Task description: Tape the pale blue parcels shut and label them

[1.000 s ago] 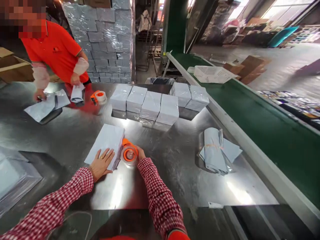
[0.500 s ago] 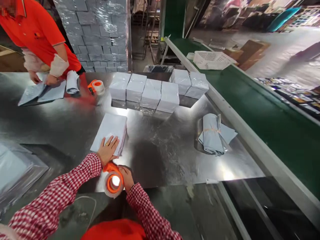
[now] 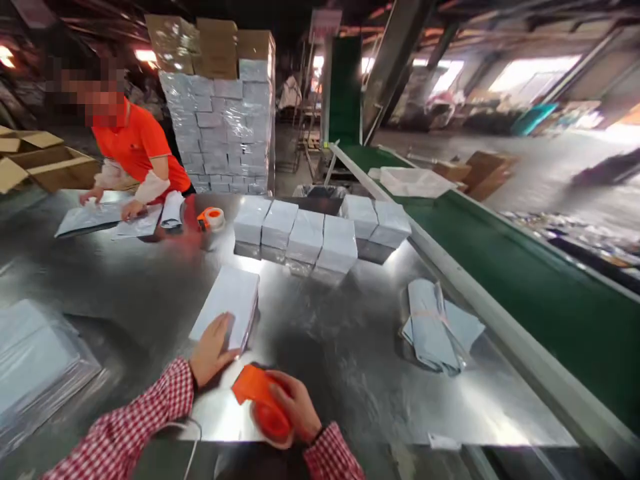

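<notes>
Orange tape dispenser lies gripped under the right hand's fingers.

Daylight poured through the far windows and blew out white, while lamps glowed under a dim ceiling. The steel table threw hard glare and dark reflections. The orange tape dispenser in the right hand was smeared by motion blur, the far floor looked soft, and the wide lens bent the table's edges near the frame's corners.
</notes>
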A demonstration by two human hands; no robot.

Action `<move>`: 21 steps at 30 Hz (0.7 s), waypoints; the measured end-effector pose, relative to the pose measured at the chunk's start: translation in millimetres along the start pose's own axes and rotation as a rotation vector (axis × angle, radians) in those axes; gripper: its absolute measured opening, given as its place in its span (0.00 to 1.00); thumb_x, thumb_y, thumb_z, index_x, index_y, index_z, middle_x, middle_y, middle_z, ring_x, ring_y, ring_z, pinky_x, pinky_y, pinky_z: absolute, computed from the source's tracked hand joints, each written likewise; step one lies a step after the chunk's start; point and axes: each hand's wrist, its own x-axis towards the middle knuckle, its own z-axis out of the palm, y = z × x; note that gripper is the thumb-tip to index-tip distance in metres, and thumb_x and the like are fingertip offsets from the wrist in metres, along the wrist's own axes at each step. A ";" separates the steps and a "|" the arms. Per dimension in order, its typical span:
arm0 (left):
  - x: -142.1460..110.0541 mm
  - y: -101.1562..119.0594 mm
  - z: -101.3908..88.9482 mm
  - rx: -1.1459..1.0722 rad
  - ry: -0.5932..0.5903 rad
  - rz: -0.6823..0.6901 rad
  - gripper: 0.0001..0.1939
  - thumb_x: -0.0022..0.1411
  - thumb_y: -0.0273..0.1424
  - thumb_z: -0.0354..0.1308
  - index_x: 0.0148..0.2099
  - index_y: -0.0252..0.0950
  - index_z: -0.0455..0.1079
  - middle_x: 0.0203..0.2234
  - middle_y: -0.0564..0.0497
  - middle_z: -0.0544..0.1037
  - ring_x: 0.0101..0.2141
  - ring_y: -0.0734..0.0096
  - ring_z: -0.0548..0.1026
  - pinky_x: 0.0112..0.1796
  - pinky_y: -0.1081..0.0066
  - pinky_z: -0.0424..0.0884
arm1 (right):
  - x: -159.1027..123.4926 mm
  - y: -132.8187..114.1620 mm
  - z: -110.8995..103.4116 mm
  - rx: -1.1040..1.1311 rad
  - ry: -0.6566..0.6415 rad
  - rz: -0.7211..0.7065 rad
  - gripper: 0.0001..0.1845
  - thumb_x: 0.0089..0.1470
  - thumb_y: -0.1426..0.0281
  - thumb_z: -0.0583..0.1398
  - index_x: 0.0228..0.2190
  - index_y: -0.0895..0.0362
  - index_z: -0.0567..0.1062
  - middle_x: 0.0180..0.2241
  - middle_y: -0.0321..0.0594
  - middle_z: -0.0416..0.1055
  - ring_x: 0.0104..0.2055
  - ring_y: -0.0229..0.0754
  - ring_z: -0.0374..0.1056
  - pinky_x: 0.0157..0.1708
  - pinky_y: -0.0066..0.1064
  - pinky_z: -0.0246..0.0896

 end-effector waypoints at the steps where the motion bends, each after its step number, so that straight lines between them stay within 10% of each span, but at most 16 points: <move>1: -7.1 8.4 1.6 -0.268 0.000 -0.117 0.38 0.62 0.50 0.56 0.63 0.27 0.62 0.62 0.31 0.65 0.62 0.48 0.64 0.62 0.51 0.58 | -3.6 -7.3 -21.2 0.016 0.030 -0.027 0.25 0.56 0.56 0.58 0.48 0.59 0.78 0.48 0.50 0.77 0.48 0.54 0.73 0.50 0.44 0.67; 5: -22.1 51.9 10.7 -1.327 -0.260 -0.440 0.32 0.54 0.56 0.62 0.44 0.30 0.74 0.38 0.40 0.81 0.37 0.64 0.79 0.43 0.66 0.73 | -2.8 -41.7 -64.4 -0.048 -0.019 -0.168 0.27 0.59 0.52 0.57 0.51 0.57 0.75 0.46 0.50 0.77 0.46 0.53 0.74 0.48 0.42 0.70; 8: -14.7 76.7 11.9 -1.669 -0.196 -0.444 0.26 0.46 0.49 0.72 0.36 0.32 0.75 0.29 0.49 0.79 0.28 0.77 0.76 0.36 0.77 0.71 | 10.5 -65.1 -73.1 -0.143 -0.093 -0.251 0.26 0.60 0.53 0.57 0.52 0.55 0.75 0.47 0.48 0.77 0.47 0.52 0.74 0.49 0.40 0.69; 15: 30.6 68.6 4.3 -1.112 0.187 -0.459 0.33 0.39 0.65 0.59 0.22 0.38 0.62 0.15 0.56 0.66 0.19 0.74 0.65 0.25 0.70 0.65 | 70.8 -101.0 -82.4 -0.373 -0.214 -0.325 0.31 0.52 0.50 0.61 0.49 0.60 0.78 0.47 0.52 0.77 0.48 0.57 0.74 0.50 0.44 0.69; 21: 67.4 -16.4 -70.7 -0.605 0.456 -0.538 0.21 0.59 0.46 0.54 0.21 0.38 0.64 0.15 0.55 0.68 0.21 0.73 0.67 0.30 0.70 0.63 | 122.1 -117.8 -98.9 -0.448 -0.220 -0.291 0.32 0.52 0.51 0.60 0.49 0.62 0.77 0.45 0.51 0.78 0.44 0.54 0.75 0.46 0.42 0.71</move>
